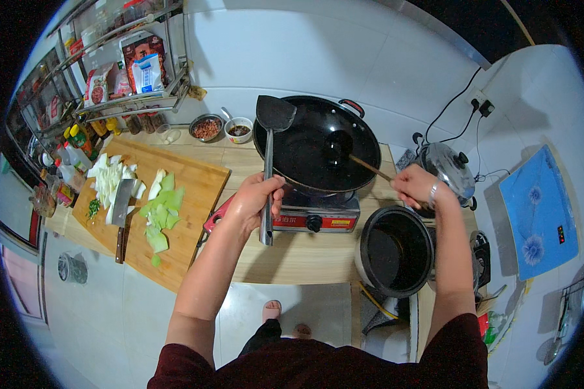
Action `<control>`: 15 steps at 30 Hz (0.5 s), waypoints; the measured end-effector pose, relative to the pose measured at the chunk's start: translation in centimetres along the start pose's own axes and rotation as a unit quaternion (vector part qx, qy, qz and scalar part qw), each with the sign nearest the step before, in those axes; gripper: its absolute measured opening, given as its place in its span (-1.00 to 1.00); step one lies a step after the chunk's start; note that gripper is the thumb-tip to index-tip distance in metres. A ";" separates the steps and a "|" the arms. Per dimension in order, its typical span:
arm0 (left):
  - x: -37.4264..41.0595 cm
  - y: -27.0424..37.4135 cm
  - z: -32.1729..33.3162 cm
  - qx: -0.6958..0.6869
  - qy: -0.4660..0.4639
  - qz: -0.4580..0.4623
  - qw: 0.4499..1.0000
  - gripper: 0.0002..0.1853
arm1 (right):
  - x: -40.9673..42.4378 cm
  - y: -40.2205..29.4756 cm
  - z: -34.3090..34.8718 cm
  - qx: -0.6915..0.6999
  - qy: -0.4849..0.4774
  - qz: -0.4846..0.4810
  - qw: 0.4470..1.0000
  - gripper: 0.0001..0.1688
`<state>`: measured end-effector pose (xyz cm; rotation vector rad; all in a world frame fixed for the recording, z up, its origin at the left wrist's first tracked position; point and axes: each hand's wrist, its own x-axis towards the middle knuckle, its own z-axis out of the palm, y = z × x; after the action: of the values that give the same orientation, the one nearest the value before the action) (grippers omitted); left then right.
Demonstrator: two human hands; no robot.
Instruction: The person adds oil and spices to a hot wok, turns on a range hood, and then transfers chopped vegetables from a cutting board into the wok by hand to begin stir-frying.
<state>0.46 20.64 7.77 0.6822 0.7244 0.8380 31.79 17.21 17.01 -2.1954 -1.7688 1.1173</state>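
My left hand (259, 200) is closed around the metal handle of a spatula (275, 113), whose dark blade is raised over the left rim of a black wok (304, 155). Between the fingers of my right hand (415, 186) is a thin brown stick or handle (370, 167); its far end reaches into the wok, where a dark round shape makes it hard to tell from a reflection. Under the wok stands a portable gas stove (340, 217) with a black knob. A dark inner pot (397, 253) sits below my right hand.
Left, a wooden cutting board (175, 158) holds chopped cabbage (108, 177), green vegetable pieces (165, 206) and a cleaver (122, 202). Behind are a bowl of diced meat (207, 128) and a bowl of dark sauce (238, 130). A lidded metal pot (446, 167) stands right, near power cords (460, 136).
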 end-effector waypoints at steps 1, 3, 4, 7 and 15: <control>-0.1 0.1 0.0 0.003 0.003 0.001 1.000 -0.91 | -1.0 -0.4 0.0 0.011 -0.013 0.006 1.000 -0.66; 0.0 0.1 0.1 0.009 0.004 -0.001 1.000 -0.91 | -2.5 -0.7 0.0 0.035 -0.035 0.023 0.998 -0.66; 0.0 0.0 0.4 0.008 0.003 0.001 1.000 -0.91 | -2.6 -0.6 -0.1 0.032 -0.051 0.011 0.998 -0.68; 0.1 0.0 1.2 0.010 0.004 0.006 1.000 -0.91 | -1.6 -0.5 0.6 0.003 -0.036 -0.017 0.999 -0.68; -0.5 -0.8 1.4 0.031 0.005 0.022 0.999 -0.91 | -2.7 -0.3 1.3 0.003 0.103 -0.026 0.994 -0.71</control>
<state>1.65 19.54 8.11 0.7514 0.7491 0.8618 30.62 14.47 17.45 -2.1589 -1.7229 0.8492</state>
